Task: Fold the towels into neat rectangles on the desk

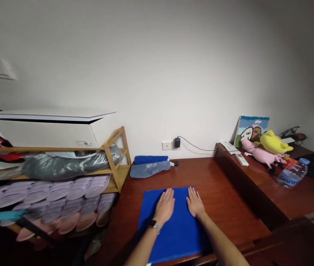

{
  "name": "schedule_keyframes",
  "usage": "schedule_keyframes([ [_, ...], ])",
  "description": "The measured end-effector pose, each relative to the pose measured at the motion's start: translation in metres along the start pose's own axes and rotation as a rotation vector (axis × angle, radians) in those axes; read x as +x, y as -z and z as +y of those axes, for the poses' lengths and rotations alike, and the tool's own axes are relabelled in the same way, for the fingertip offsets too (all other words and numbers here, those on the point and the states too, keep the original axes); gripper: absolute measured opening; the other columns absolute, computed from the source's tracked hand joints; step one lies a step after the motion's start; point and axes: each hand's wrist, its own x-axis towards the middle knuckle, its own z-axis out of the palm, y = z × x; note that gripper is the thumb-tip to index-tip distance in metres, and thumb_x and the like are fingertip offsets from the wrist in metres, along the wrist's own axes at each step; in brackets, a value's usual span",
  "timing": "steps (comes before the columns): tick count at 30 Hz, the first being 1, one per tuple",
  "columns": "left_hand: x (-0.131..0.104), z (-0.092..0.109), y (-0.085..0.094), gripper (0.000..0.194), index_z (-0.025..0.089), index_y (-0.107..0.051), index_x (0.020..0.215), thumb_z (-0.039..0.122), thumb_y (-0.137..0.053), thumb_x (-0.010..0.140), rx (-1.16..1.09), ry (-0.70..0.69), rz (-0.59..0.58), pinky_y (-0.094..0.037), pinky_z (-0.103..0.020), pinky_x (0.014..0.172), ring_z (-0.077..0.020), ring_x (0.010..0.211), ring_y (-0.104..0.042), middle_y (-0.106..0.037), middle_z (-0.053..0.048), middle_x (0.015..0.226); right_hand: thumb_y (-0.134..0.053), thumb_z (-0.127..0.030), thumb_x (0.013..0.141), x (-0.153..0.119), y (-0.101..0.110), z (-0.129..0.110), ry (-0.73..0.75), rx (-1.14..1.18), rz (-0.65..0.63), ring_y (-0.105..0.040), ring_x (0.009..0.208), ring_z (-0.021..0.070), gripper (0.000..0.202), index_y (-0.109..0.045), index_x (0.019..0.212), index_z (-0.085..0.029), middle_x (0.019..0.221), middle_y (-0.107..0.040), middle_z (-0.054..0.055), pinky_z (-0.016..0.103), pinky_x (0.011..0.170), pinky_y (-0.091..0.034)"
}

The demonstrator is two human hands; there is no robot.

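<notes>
Cloth (179,232) plain blue; desk (220,195) red-brn; box (46,133) wht; btl cap (304,161) lt blue.

Both bare forearms reach in from the near side, the left forearm (142,246) slanting far and right, the right forearm (221,236) far and left. The left hand (165,205) and right hand (195,203) lie flat, palms down, apart, with fingers extended toward the far side and fingertips roughly level.

A bright blue, four-sided cloth (176,229) lies spread flat on the reddish-brown table (223,207), near its front edge.
</notes>
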Motion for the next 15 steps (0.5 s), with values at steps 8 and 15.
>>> schedule_keyframes([
  [8,0.014,0.029,-0.026,0.061,0.022,-0.053,0.163,0.045,-0.031,0.11,-0.024,0.063,-0.045,-0.039,-0.051,0.131,-0.0284,0.158,-0.049,-0.055,-0.011,0.168,-0.016,-0.042,0.112,0.002,-0.006,0.005,0.014,-0.025,0.021,-0.015,0.17,0.0212,0.071,-0.022,0.175,-0.01,0.182,-0.016,0.006,0.04,0.138,-0.013],
  [15,-0.037,-0.083,0.006,0.068,0.014,-0.048,0.165,0.048,-0.027,0.109,0.073,0.307,-0.022,-0.034,-0.055,0.134,-0.0309,0.161,-0.044,-0.05,-0.016,0.171,-0.016,-0.043,0.112,0.002,-0.002,0.004,-0.014,-0.041,-0.017,-0.013,0.17,0.0194,0.071,-0.019,0.176,-0.013,0.182,-0.015,0.004,0.04,0.138,-0.012],
])
